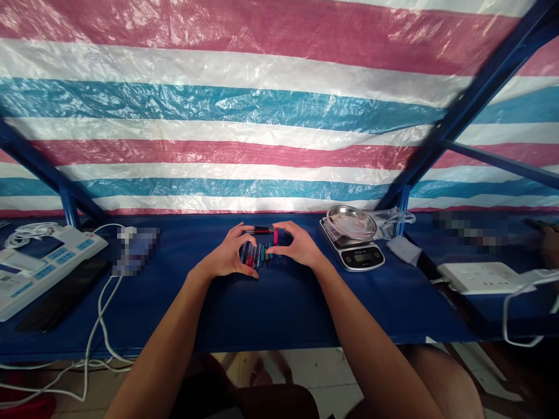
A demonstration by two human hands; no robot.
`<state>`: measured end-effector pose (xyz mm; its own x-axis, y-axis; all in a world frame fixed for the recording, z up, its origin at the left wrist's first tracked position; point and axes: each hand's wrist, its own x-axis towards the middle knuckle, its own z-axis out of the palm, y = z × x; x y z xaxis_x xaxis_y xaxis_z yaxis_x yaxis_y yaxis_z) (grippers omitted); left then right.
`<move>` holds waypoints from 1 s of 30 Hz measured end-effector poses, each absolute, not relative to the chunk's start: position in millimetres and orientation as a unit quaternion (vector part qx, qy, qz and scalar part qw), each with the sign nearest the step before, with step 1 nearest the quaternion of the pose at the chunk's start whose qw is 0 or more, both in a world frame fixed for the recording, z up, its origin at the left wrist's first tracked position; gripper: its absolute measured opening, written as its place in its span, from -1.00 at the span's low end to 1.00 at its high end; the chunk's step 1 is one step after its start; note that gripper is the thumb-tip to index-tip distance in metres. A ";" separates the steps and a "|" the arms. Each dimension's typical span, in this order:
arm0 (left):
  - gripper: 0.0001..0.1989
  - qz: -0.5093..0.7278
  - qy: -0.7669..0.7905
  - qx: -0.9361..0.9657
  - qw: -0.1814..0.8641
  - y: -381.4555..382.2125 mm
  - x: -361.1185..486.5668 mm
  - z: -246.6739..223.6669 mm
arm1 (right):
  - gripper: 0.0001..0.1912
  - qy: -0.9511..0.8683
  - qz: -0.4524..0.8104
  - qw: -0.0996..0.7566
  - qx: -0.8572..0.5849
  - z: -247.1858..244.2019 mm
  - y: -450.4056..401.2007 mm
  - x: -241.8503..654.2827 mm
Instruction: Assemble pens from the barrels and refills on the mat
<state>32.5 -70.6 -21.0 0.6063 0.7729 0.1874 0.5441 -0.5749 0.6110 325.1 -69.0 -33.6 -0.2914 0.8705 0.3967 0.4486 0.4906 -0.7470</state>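
My left hand (227, 254) and my right hand (297, 245) curve around a tight bundle of pens (257, 256) with blue, red and dark barrels, on the blue table top (279, 308). A black-and-red pen (259, 231) lies crosswise at the far side of the bundle, between my fingertips. Beside it shows a pink-red pen end (276, 235). My fingers hide part of the bundle, so I cannot tell how many pens it holds.
A digital kitchen scale (351, 253) with a steel bowl (350, 221) stands to the right. A white power strip (480, 276) and white cables lie farther right. A white device (43, 267) sits at the left. Another person's hand (549, 245) shows at the far right edge.
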 end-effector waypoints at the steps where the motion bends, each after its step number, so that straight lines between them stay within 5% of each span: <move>1: -0.23 0.231 0.378 0.861 0.250 -70.6 34.1 -21.3 | -0.19 -0.758 0.260 0.408 -0.438 -33.8 -69.1 324.2; 8: -0.45 0.273 0.347 0.864 0.241 -72.1 47.0 -21.9 | -0.13 -0.716 0.304 0.412 -0.474 -35.5 -68.2 323.6; 22: -0.52 0.288 0.362 0.849 0.257 -78.0 48.0 -8.6 | -0.15 -0.710 0.314 0.424 -0.467 -34.3 -69.7 323.8; 30: -0.51 0.183 0.376 0.869 0.264 -84.8 32.5 5.6 | -0.16 -0.706 0.313 0.424 -0.474 -31.8 -70.9 323.2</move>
<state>32.5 -84.8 5.6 0.6501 0.7506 0.1186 0.5578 -0.5773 0.5963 323.2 -70.9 -31.8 -0.1919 0.9341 0.3009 0.4030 0.3546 -0.8437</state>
